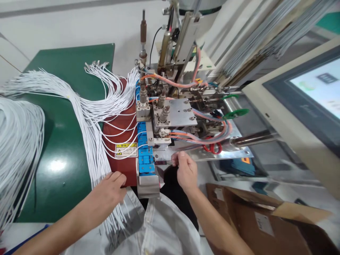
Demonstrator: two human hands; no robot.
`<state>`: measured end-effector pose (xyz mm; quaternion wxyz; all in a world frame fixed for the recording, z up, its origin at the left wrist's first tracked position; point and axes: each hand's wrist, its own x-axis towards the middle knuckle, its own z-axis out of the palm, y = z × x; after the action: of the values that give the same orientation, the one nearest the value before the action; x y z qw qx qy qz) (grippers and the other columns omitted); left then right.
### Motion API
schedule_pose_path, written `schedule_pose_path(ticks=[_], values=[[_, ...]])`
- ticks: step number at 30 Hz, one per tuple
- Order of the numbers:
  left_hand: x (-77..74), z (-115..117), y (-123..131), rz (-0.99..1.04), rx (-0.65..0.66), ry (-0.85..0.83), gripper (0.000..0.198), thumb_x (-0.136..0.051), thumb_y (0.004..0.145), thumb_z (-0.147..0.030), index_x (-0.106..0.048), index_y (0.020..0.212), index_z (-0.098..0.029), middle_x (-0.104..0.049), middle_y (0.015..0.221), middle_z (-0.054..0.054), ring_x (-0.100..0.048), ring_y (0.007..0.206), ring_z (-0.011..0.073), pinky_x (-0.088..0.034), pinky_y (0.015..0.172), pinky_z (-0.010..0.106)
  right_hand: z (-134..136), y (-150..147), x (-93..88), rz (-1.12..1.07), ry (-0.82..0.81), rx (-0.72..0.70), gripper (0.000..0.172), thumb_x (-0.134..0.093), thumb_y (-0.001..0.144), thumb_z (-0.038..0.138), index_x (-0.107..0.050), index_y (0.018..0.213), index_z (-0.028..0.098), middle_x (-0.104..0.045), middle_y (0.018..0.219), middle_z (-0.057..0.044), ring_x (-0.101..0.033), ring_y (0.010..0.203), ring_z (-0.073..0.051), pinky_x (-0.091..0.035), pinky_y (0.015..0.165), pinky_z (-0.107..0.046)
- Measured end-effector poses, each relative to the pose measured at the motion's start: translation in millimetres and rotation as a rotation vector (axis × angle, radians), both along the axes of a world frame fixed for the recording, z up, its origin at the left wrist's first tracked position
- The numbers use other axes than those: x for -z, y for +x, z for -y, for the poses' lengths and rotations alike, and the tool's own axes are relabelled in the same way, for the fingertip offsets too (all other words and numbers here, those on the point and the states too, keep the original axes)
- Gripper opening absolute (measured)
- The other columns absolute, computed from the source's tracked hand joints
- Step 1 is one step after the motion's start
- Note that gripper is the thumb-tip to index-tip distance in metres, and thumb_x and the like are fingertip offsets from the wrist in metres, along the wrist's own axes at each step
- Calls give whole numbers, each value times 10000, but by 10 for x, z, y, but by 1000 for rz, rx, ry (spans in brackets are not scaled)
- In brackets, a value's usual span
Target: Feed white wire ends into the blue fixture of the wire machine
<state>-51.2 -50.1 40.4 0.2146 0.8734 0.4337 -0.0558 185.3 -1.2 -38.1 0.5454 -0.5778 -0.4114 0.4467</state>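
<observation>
Bare forearms [78, 216], curled fingers [118, 177], grip unclear, and slender white cables [85, 131], loosely bundled

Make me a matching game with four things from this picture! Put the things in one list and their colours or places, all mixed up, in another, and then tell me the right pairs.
Things:
1. Bundle of cables
2. Row of blocks
3. Spool
4. Cardboard box

Colours and places:
A. Green at both ends, silvery in the middle
B. Brown, low down on the right side of the picture
C. White, lying partly across the green table
D. Blue, between the left hand and the right hand

Right pairs: 1-C, 2-D, 3-A, 4-B
</observation>
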Motion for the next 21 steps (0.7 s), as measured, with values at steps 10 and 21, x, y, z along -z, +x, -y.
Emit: schedule_pose_path(ticks=[10,21], values=[[166,-127,445,473,-390,71,146,-451,877,-256,-576,940,-214,-627,837,19,-598,756,138,-461,695,248,336,-82,-114,-367,63,-115,456,-423,805,554,-661,743,171,-597,574,-44,-515,484,-149,-417,459,-286],[265,-193,773,761,-633,-299,401,-490,832,-245,-509,1230,-200,-659,838,18,-585,716,129,-479,712,250,244,-111,-269,-113,92,-287,109,-604,756,206,-708,788,214,-651,755,-37,-605,715,-159,-487,663,-288]])
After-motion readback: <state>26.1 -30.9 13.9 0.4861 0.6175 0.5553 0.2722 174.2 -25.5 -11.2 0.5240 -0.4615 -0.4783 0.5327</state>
